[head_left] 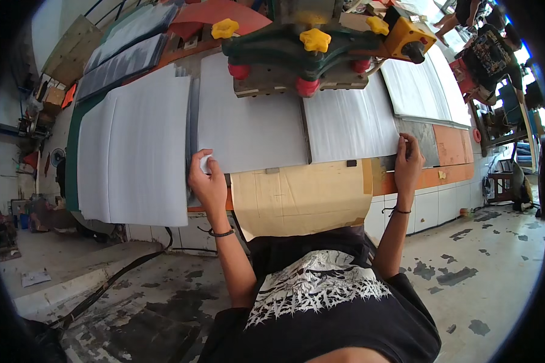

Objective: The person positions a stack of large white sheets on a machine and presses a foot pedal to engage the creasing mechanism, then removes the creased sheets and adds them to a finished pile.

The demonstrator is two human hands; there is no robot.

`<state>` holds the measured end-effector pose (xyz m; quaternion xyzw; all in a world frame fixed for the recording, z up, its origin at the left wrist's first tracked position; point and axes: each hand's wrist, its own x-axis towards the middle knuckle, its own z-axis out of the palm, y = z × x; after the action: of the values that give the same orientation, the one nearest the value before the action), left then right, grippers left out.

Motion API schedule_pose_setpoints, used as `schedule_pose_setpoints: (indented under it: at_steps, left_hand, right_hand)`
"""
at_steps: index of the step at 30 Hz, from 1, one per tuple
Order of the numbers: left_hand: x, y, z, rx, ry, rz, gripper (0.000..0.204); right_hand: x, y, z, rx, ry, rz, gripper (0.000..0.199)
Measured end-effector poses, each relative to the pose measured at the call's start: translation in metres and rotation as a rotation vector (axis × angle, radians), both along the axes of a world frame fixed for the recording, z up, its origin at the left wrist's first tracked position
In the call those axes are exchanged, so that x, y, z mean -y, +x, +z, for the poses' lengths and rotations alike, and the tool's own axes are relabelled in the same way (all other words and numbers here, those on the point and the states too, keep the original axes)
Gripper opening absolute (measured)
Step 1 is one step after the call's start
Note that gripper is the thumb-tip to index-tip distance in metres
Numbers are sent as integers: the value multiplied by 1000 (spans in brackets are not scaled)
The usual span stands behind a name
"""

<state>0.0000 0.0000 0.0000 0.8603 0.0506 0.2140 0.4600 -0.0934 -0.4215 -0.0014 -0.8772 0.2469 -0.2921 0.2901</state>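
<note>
A half-curled left hand (209, 183) and half-open right hand (409, 162) flanked white sheets (254, 124), best kept level, by the worktop's front edge (457, 174), grips unclear.

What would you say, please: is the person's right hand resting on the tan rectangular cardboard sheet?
No, the right hand is at the right edge of the pale rectangular sheet, apart from the tan cardboard sheet.
</note>
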Motion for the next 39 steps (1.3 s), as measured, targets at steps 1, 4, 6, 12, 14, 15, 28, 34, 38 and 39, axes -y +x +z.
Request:
schedule_pose_setpoints:
  at_steps: [1,4,6,12,14,15,28,34,38,39]
  left_hand:
    - [1,-1,1,9,3,-2,12]
    - [1,-3,4,21,37,1,13]
    - [0,-4,5,-4,38,4,13]
    - [0,-1,5,15,36,-8,14]
    - [4,0,12,-5,26,-2,15]
    - [3,0,11,-17,28,-1,15]
    - [5,2,9,-7,20,-8,15]
    - [1,3,6,18,77,-30,16]
    - [9,0,16,-66,3,8,15]
    - [10,0,18,-80,1,11,15]
  right_hand:
    - [0,0,1,3,1,-4,16]
    - [-3,-2,2,-1,-6,-6,16]
    - [-5,-2,1,-13,-6,-9,16]
    - [-2,-1,3,-16,-8,-11,16]
    - [-3,1,4,6,-25,-3,16]
    - [-5,2,5,9,-13,-6,16]
    - [-5,6,3,81,-11,-2,14]
    - [-5,4,4,39,-6,-23,12]
    - [-4,4,1,71,-12,-12,11]
    - [-3,3,1,51,-14,-14,13]
